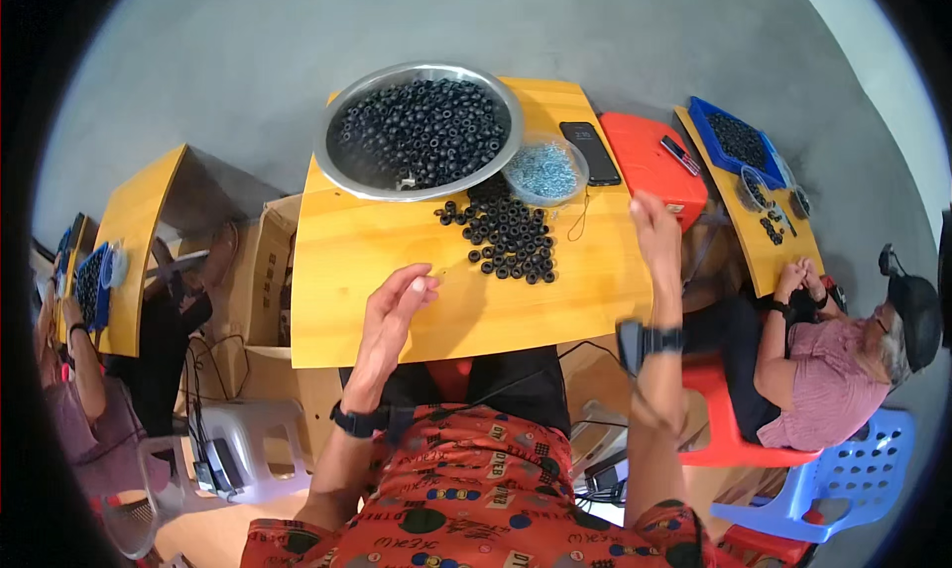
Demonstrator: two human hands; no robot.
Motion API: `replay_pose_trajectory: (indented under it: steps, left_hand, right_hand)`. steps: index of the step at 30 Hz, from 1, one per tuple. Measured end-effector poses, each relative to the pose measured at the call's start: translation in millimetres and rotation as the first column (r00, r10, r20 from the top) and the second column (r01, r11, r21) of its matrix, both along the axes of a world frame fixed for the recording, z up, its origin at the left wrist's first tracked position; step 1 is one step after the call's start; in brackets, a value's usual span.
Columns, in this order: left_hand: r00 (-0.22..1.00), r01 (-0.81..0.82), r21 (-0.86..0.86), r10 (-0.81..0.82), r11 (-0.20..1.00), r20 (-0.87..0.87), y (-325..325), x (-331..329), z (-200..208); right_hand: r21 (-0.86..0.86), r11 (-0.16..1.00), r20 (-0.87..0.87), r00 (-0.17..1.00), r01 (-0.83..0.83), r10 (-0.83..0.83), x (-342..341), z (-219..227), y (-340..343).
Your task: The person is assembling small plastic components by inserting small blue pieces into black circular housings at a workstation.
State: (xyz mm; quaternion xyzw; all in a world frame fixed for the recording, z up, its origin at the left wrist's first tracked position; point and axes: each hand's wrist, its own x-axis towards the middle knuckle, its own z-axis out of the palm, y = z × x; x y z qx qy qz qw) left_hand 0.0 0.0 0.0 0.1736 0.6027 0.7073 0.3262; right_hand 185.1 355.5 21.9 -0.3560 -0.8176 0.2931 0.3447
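The left hand [393,308] hovers over the yellow table [362,241], thumb and fingers nearly meeting; the right hand [658,236], raised near its right edge, has bent fingers. Whether either grips anything cannot be told. Beyond lie loose black rings [509,237], then a filled steel basin [397,193].

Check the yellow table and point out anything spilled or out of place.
Loose black rings lie on the tabletop beside the metal bowl of similar rings, so they could look spilled; nothing else clearly stands out.

Black rings [508,233], yellow tabletop [362,246]
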Motion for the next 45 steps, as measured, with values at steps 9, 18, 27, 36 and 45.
replay_pose_trajectory:
  steps: [9, 18, 27, 36, 45]
  left_hand:
    - [0.835, -0.194, -0.298, -0.002, 0.935, -0.551, 43.3, -3.8, -17.8]
    - [0.481, -0.322, -0.224, -0.045, 0.920, -0.875, 89.1, -46.1, -8.8]
    - [0.343, -0.230, -0.199, -0.112, 0.953, -0.933, 89.7, -33.0, -23.1]
    - [0.356, -0.220, -0.170, -0.083, 0.961, -0.931, 78.2, 0.8, -24.8]
    - [0.848, -0.191, -0.106, 0.110, 0.976, -0.518, 55.5, 10.3, -25.8]
  right_hand:
    - [-0.258, 0.856, -0.128, 0.894, -0.448, 0.430, -12.8, -29.9, -204.9]
    - [-0.164, 0.811, -0.160, 0.826, -0.562, 0.540, -64.1, -34.4, -219.7]
    - [-0.275, 0.841, -0.261, 0.878, -0.465, 0.400, -28.8, -27.2, -200.9]
    - [-0.293, 0.901, -0.249, 0.935, -0.321, 0.252, -10.9, -36.4, -192.3]
    - [-0.108, 0.934, -0.212, 0.926, -0.339, 0.312, -53.0, -20.1, -206.5]
